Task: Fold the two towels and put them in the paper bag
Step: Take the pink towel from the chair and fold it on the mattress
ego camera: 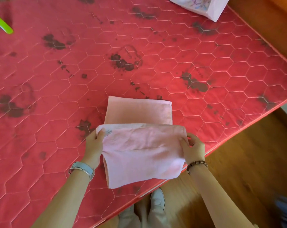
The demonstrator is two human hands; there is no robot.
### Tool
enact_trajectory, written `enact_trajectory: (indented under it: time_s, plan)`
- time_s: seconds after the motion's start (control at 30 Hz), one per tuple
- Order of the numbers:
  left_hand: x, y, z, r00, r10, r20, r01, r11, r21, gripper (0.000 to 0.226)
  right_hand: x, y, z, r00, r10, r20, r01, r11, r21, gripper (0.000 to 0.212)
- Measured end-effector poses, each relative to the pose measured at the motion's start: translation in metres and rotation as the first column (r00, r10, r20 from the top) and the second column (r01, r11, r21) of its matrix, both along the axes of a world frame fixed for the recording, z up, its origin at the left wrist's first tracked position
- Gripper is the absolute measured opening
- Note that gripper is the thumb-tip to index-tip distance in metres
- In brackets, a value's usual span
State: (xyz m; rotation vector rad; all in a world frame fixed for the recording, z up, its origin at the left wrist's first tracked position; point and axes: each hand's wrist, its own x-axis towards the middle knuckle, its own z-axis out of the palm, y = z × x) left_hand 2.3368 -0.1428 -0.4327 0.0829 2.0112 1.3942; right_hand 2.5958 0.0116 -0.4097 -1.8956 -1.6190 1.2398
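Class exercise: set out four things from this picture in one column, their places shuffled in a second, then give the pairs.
1. light pink cloth towel
2. folded peach cloth towel
3. pale printed paper bag
4. bright green plastic strip

A. far right end of the red quilted mattress
B. held between left hand and right hand
C. flat on the mattress, just beyond the hands
D. upper left edge of view

Pairs: 1-B, 2-C, 3-A, 4-D

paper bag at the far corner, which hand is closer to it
Right. The right hand grips the held towel at its right edge, on the side of the paper bag; the left hand grips its left edge, farther off.
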Motion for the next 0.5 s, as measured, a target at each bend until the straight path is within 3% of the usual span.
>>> enact_trajectory:
  time_s: [0.13, 0.5]
  plan:
    - [-0.015, 0.016, -0.026, 0.999, -0.003, -0.047, 0.003, 1.0, -0.013, 0.021, -0.012, 0.017, -0.022, 1.0, 0.006, 0.01, -0.006, 1.0, -0.02, 0.023]
    - [-0.073, 0.085, -0.08, 0.977, -0.077, -0.2, 0.071, 0.997, -0.036, 0.032, -0.061, 0.084, -0.07, 0.999, -0.011, 0.04, 0.01, 1.0, 0.015, 0.017]
